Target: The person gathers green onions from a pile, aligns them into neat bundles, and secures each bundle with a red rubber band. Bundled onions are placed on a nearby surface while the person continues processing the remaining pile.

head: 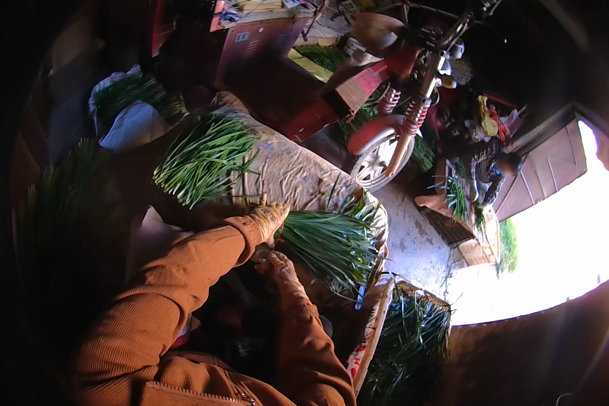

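Observation:
A bunch of long green leafy stalks, perhaps garlic chives, (330, 243) lies on a cloth-covered table (299, 172), its leaves fanning to the right. My gloved left hand (270, 218) presses on the bunch's left end, beside a thin red tie (280, 233). Just below it, my gloved right hand (279, 264) has its fingers pinched together near the bunch's base; what lies between them is too small to tell. A second pile of green leaves (203, 157) rests on the cloth to the upper left, apart from both hands.
Beyond the table stands a red motorcycle or three-wheeler with its front wheel (383, 155). A white sack of greens (137, 119) is at upper left. More greens (411, 330) lie at lower right, past the table's edge. A person (487, 170) handles greens near the bright doorway.

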Demonstrator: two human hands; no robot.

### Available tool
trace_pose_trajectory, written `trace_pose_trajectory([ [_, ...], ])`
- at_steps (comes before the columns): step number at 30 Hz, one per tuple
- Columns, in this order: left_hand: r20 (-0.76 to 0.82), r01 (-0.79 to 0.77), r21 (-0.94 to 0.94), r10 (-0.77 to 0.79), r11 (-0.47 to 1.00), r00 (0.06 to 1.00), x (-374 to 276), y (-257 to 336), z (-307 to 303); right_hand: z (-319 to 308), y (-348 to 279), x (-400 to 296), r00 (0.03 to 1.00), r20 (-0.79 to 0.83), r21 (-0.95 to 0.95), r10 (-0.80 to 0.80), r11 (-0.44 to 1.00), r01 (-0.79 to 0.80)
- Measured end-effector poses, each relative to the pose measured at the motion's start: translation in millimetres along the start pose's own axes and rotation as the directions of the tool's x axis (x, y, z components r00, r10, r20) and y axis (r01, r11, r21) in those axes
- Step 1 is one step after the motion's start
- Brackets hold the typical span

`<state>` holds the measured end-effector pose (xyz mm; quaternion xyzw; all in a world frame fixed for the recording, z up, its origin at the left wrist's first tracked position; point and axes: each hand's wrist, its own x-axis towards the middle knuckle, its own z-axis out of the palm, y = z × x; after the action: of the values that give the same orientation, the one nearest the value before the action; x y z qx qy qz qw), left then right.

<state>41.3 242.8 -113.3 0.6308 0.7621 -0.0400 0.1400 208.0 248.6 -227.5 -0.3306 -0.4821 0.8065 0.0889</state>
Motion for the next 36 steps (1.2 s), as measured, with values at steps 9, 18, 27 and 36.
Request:
trace_pose_trajectory([
  [9, -0.723, -0.531, -0.527, -0.022, 0.663, 0.690, -118.3, 15.2, 70.0, 21.4, -177.6, -85.2, 0.933, -0.167, -0.360, -0.318, 0.901, 0.243],
  [18, 0.285, 0.026, -0.702, -0.247, -0.712, 0.926, -82.1, 43.9, 112.7, 16.1, -153.8, 98.1, 0.782, 0.492, -0.858, -0.383, -0.367, 0.360],
  [27, -0.024, -0.276, -0.539, -0.313, -0.796, 0.950, -44.2, 61.3, 125.2, 24.0, -143.9, 90.3, 0.874, 0.435, -0.849, -0.217, -0.421, 0.318],
  [36, -0.621, -0.648, -0.754, -0.204, -0.107, 0.757, -100.4, 34.7, -16.4, 85.0, -262.5, -140.9, 0.697, 0.445, -0.774, -0.562, 0.150, 0.615],
])
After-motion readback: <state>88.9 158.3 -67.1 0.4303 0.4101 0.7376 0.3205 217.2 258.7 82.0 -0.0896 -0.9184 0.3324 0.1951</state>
